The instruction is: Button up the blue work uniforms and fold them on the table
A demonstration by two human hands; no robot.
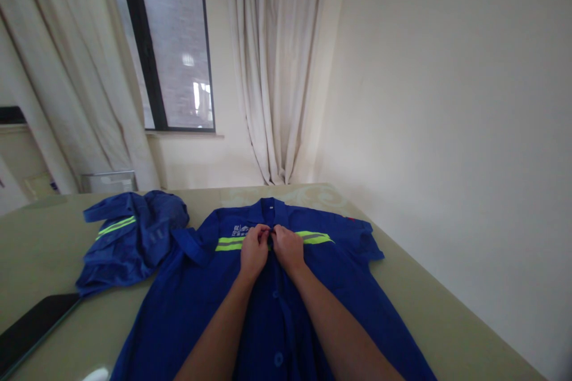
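A blue short-sleeved work shirt (214, 297) with yellow-green and grey reflective bands lies spread out on the table, collar away from me. White lettering shows on its left chest as I see it. My left hand (255, 250) and my right hand (288, 247) meet at the front opening just below the collar, fingers pinched together on the shirt's front edge. Whatever small part sits between the fingertips is hidden. Lower on the placket, buttons (279, 359) are visible, and the front edges there hang loose.
A second blue garment (134, 244) with a reflective stripe lies crumpled on the left of the table (40, 250). Near it is a flat black object (38, 324). A white thing (96, 375) pokes in at the bottom edge. Wall (456, 131) borders the right side; curtains (281, 71) and a window are behind.
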